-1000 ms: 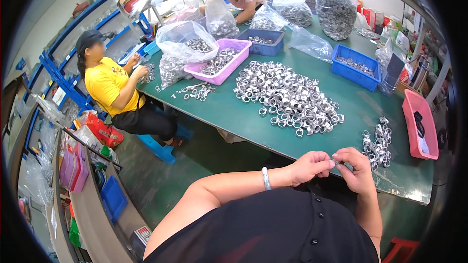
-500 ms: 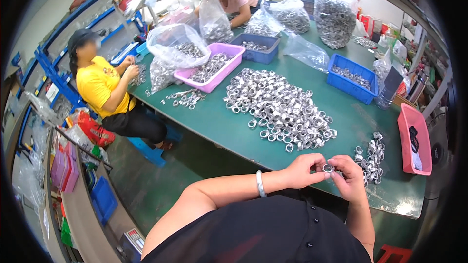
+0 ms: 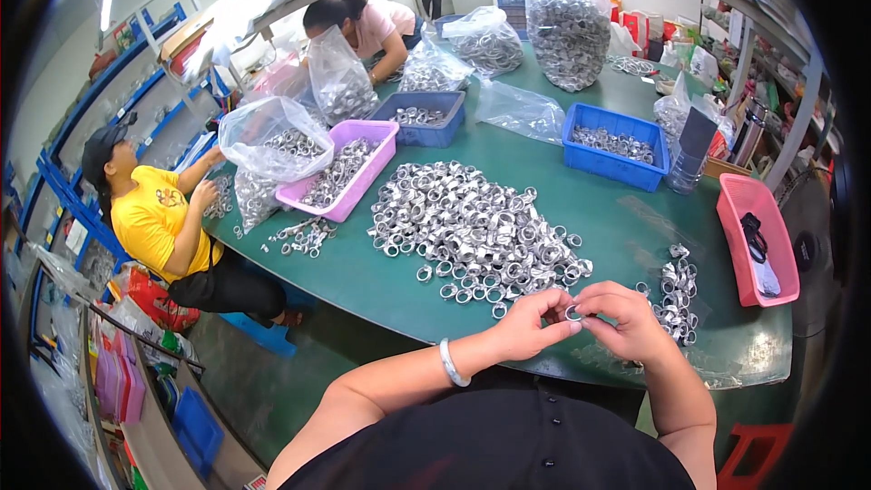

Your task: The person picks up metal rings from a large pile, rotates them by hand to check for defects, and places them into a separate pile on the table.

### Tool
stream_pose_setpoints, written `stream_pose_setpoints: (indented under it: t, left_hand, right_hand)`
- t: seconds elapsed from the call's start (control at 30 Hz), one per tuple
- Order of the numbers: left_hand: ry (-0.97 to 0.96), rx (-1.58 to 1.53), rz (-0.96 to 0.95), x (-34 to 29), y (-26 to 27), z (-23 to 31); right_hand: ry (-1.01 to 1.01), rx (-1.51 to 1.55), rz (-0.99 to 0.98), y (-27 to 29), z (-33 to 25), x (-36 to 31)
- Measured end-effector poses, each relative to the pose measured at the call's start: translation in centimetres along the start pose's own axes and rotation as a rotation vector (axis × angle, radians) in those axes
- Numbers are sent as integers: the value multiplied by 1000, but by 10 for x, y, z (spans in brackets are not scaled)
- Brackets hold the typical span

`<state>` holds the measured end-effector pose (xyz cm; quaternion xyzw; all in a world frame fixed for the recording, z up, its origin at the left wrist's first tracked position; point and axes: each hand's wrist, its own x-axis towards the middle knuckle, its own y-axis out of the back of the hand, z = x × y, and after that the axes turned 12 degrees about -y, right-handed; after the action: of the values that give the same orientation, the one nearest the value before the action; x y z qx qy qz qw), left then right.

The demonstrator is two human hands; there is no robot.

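Note:
A small silvery metal ring sits between my two hands at the front edge of the green table. My left hand, with a pale bangle on its wrist, pinches the ring from the left. From the other side my right hand grips it with thumb and fingers. Just beyond my hands spreads a large pile of similar metal rings. A smaller heap of rings lies right of my right hand.
Beyond the pile stand a purple basket, a grey-blue bin and a blue bin, all holding metal parts. A pink basket is at the right edge. Clear bags stand farther back. Two people work at the table's left and far sides.
My view has turned, so the table's contents sit farther left in the picture. Both hands still hold the ring. The person in yellow has lifted their head and stretched an arm toward the bags.

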<state>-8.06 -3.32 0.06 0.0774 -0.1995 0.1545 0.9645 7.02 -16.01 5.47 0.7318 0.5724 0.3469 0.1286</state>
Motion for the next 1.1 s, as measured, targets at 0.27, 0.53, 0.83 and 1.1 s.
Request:
stream_pose_setpoints:
  t: [0.27,0.53,0.83,1.1]
  left_hand:
    - [-38,94,-14,17,-2,3]
    - [-53,198,-72,42,-7,4]
    - [-169,303,-167,84,-6,0]
    - [-253,311,-174,107,-3,-10]
  right_hand:
    - [20,-6,-38,18,9,4]
    - [39,-56,22,36,21,1]
    - [-8,-84,120,51,31,-1]
    - [-78,-127,189,60,33,6]
